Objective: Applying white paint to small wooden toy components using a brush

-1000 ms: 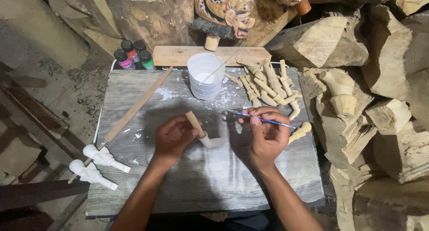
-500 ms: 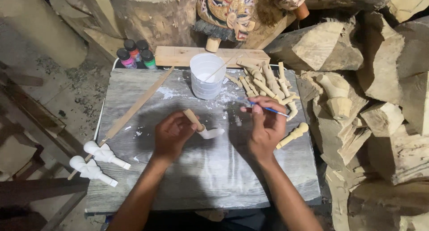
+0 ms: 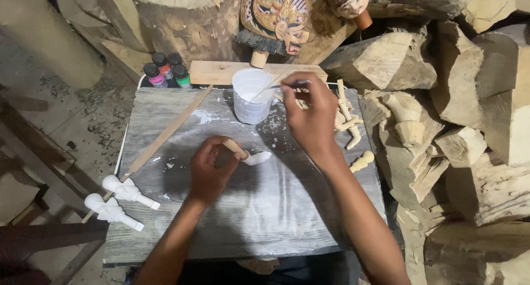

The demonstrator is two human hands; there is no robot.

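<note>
Left hand (image 3: 208, 172) grips half-white wooden piece (image 3: 247, 154); right hand (image 3: 310, 116) pinches brush (image 3: 276, 86) over cup (image 3: 251, 96).

Single cam, head-mounted, looks steeply down and fwd over grey surface (image 3: 165, 119). Close range: forearms enter from bottom edge, both hands mid-frame. Far edge of view reaches carved mask (image 3: 276, 12) and wood blocks (image 3: 441, 97) at right. No 2nd view, no overlap.

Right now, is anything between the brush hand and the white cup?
Nothing visible. The right hand holds the brush with its tip already over the open cup; the wooden pieces lie beside the hand, off that line.
</note>
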